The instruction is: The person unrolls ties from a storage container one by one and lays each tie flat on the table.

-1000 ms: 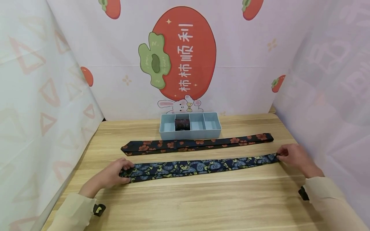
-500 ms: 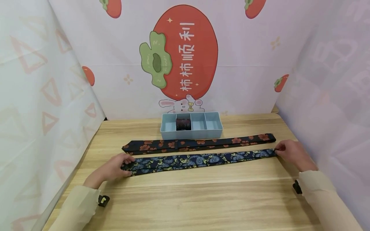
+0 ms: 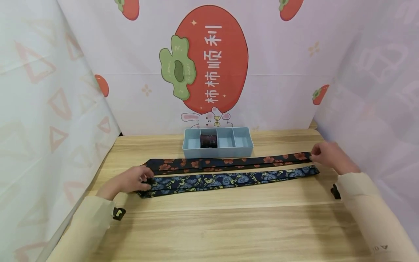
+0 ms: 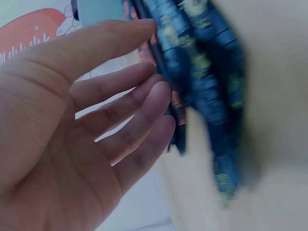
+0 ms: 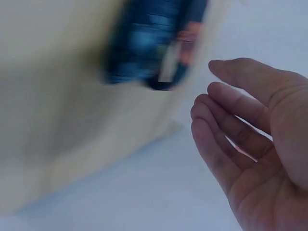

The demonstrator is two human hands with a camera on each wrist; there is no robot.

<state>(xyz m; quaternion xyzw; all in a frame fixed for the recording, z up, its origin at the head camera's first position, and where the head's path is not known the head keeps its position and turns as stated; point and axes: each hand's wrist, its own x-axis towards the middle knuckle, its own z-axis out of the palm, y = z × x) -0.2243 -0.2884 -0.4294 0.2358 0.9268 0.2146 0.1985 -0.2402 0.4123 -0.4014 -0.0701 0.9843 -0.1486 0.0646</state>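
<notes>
A navy necktie with blue shells and yellow figures (image 3: 229, 181) lies stretched across the table, folded lengthwise into a long strip. Just behind it, almost parallel, is a dark necktie with orange-red flowers (image 3: 242, 162). My left hand (image 3: 132, 179) is over the wide left end of the navy tie, partly covering it. In the left wrist view its fingers are loosely bent and grip nothing. At the other side, my right hand (image 3: 330, 155) is by the right end of the flowered tie. The right wrist view shows a gap between its relaxed fingers (image 5: 211, 130) and both tie ends.
A light blue box (image 3: 217, 153) with several compartments stands behind the ties. One compartment holds a rolled dark tie (image 3: 208, 141). Patterned cloth (image 3: 278, 91) hangs behind the wooden table (image 3: 209, 229) and along both sides.
Both hands carried the navy tie away from the table's front, closer to the flowered one. They have since let go, and the right hand has risen off its narrow end.
</notes>
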